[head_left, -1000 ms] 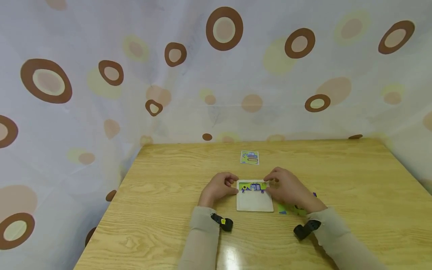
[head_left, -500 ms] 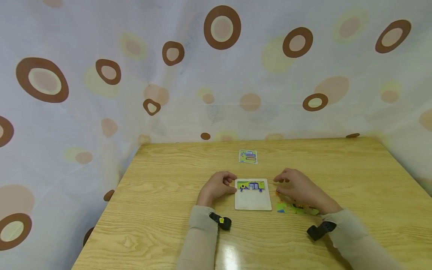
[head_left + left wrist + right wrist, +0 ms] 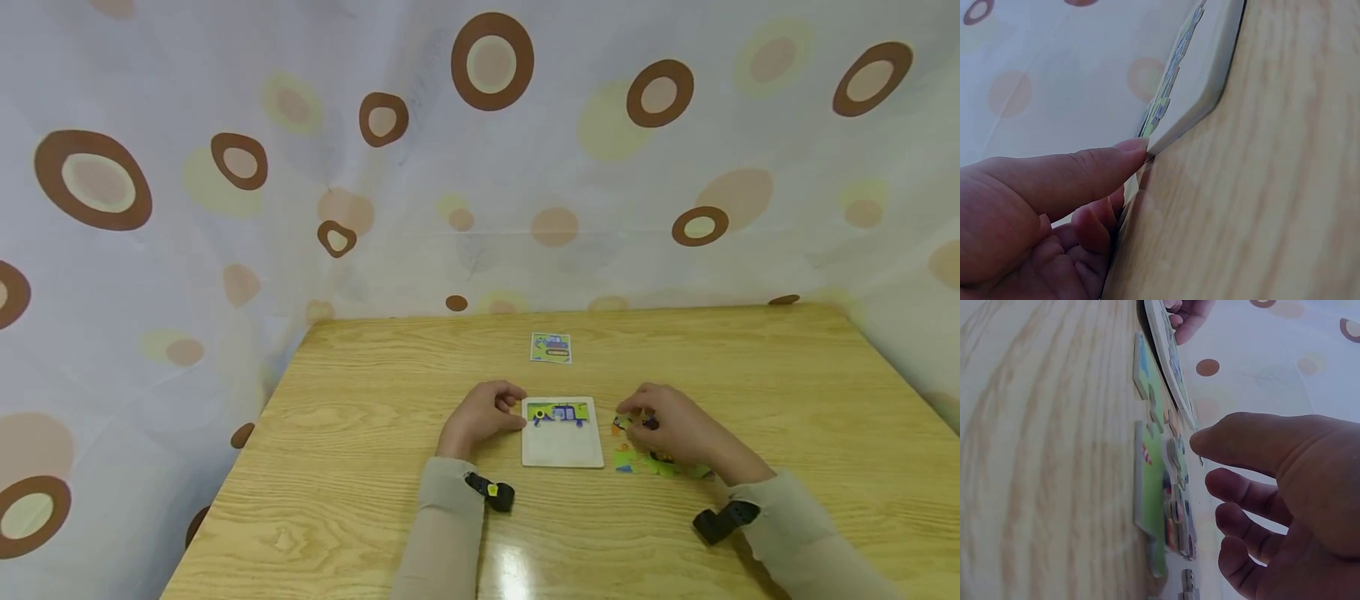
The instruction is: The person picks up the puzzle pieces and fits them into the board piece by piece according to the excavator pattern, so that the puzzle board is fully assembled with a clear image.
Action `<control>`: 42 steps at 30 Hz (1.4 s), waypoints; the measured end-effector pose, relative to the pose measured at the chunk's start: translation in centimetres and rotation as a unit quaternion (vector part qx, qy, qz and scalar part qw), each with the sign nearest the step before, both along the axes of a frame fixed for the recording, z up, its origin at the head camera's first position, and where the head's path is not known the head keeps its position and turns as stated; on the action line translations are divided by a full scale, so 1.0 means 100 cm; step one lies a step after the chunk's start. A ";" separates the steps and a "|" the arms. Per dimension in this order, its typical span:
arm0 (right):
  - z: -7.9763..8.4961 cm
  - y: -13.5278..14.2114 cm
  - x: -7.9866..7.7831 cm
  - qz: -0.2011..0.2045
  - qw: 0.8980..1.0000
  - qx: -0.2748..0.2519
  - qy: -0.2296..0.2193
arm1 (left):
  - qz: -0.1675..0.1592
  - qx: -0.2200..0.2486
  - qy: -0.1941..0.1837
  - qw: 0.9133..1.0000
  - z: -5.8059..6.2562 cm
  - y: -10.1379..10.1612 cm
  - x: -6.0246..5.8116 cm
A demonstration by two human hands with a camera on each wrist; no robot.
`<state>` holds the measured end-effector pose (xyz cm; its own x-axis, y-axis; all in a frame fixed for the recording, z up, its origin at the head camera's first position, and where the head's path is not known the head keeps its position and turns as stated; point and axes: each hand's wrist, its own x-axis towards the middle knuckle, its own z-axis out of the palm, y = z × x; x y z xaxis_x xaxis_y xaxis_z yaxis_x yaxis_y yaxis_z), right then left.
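My left hand (image 3: 482, 419) holds the left edge of a white square puzzle tray (image 3: 562, 452). In the left wrist view its thumb (image 3: 1094, 172) rests on the tray's rim, and the other fingers are curled behind. Joined jigsaw pieces (image 3: 558, 413) with a blue vehicle on green fill the upper part of the tray; the lower part is bare. My right hand (image 3: 678, 429) hovers over loose jigsaw pieces (image 3: 624, 460) right of the tray, partly hiding them. In the right wrist view the thumb and loosely bent fingers have nothing between them, above a green piece (image 3: 1150, 481).
A small picture card (image 3: 551, 348) with a blue digger lies behind the tray on the wooden table (image 3: 360, 433). A patterned cloth (image 3: 420, 192) hangs behind the table and along its sides. Some loose pieces overlap in a pile.
My right hand has left the tray's right edge and moved right over the loose pieces, uncovering some of them. The left hand stays at the tray's left edge.
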<state>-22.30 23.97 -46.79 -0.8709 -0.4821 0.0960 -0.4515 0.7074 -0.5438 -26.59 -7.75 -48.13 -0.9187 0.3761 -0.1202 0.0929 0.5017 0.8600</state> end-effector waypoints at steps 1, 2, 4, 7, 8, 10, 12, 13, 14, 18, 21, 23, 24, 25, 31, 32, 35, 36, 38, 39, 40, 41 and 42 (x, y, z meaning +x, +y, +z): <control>0.000 0.001 0.000 0.004 1.000 -0.002 0.001 | 0.000 0.000 0.001 1.000 0.000 0.000 0.000; 0.000 0.001 0.000 0.008 1.000 -0.006 0.002 | -0.001 0.002 0.001 1.000 0.000 0.000 0.000; 0.000 0.001 0.000 0.015 1.000 -0.011 0.001 | -0.001 0.003 0.001 1.000 0.000 0.000 0.000; 0.000 0.001 0.000 0.019 1.000 -0.009 -0.003 | 0.000 0.003 0.003 1.000 -0.001 0.000 0.000; 0.000 0.001 0.000 0.019 1.000 -0.008 -0.005 | 0.001 0.002 0.003 1.000 0.000 0.000 0.000; -0.001 0.001 -0.001 0.021 1.000 -0.002 -0.008 | 0.001 0.002 0.002 1.000 0.000 0.000 0.001; -0.002 0.001 -0.001 0.022 1.000 0.002 -0.011 | 0.002 0.003 -0.001 1.000 0.000 0.000 0.001; -0.002 0.001 -0.001 0.023 1.000 0.004 -0.013 | 0.001 0.004 -0.002 1.000 0.000 0.000 0.001; -0.002 0.000 -0.002 0.024 1.000 0.005 -0.013 | 0.001 0.005 -0.003 1.000 0.000 0.000 0.001; -0.003 0.000 -0.002 0.022 1.000 0.005 -0.014 | 0.002 0.005 -0.003 1.000 0.000 0.000 0.000; -0.003 0.000 -0.002 0.019 1.000 0.008 -0.011 | 0.003 0.001 -0.002 1.000 -0.001 0.000 0.000; -0.002 -0.001 -0.002 0.016 1.000 0.010 -0.011 | 0.003 -0.002 -0.001 1.000 -0.001 0.000 0.000; -0.002 -0.002 -0.002 0.015 1.000 0.010 -0.012 | 0.003 -0.004 -0.001 1.000 -0.001 0.000 0.000; -0.001 -0.002 -0.002 0.013 1.000 0.010 -0.012 | 0.003 -0.005 -0.001 1.000 -0.001 0.000 0.000; 0.002 -0.004 0.001 0.007 1.000 0.000 -0.007 | -0.004 -0.006 0.004 1.000 -0.001 0.001 -0.002; 0.003 -0.004 0.001 0.006 1.000 -0.001 -0.005 | -0.005 -0.006 0.005 1.000 -0.002 0.001 -0.002; 0.005 -0.007 0.003 0.005 1.000 -0.006 -0.001 | -0.006 -0.003 0.007 1.000 -0.002 0.001 -0.002; 0.005 -0.008 0.004 0.008 1.000 -0.008 0.000 | -0.006 -0.003 0.006 1.000 -0.002 0.001 -0.002; 0.006 -0.011 0.004 0.010 1.000 -0.011 -0.004 | -0.005 -0.002 0.005 1.000 -0.002 0.000 -0.002; 0.007 -0.013 0.004 0.012 1.000 -0.012 -0.003 | -0.005 -0.002 0.005 1.000 -0.002 0.000 -0.002; 0.007 -0.014 0.004 0.015 1.000 -0.011 -0.002 | -0.005 -0.001 0.005 1.000 -0.002 0.000 -0.002; 0.008 -0.016 0.003 0.017 1.000 -0.012 -0.002 | -0.005 -0.002 0.004 1.000 -0.002 0.000 -0.002; 0.008 -0.017 0.003 0.018 1.000 -0.013 0.000 | -0.004 -0.003 0.004 1.000 -0.002 0.000 -0.001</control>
